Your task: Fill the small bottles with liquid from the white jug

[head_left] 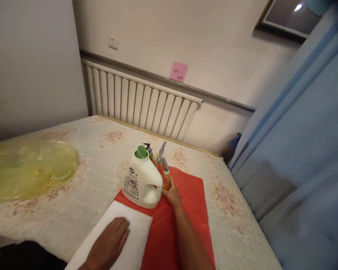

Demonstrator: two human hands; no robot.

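My left hand (112, 238) lies flat on a folded white cloth (101, 221), its fingers stretched out. My right hand (173, 193) is wrapped round a small orange spray bottle (166, 178) with a grey trigger head. A large white detergent jug (143, 176) with a green spout in its open top stands just left of that bottle. Behind the jug, partly hidden, are another spray bottle (159, 161) with a greyish-purple trigger and a bottle with a black pump top (148, 147). A red cloth (190, 187) lies under the jug and my right forearm.
A translucent yellow plastic bag (30, 168) spreads over the left of the floral table cover (95, 176). A white radiator (138, 101) runs along the wall behind. To the right hangs a blue curtain (298, 131). A pink note (178, 71) is on the wall.
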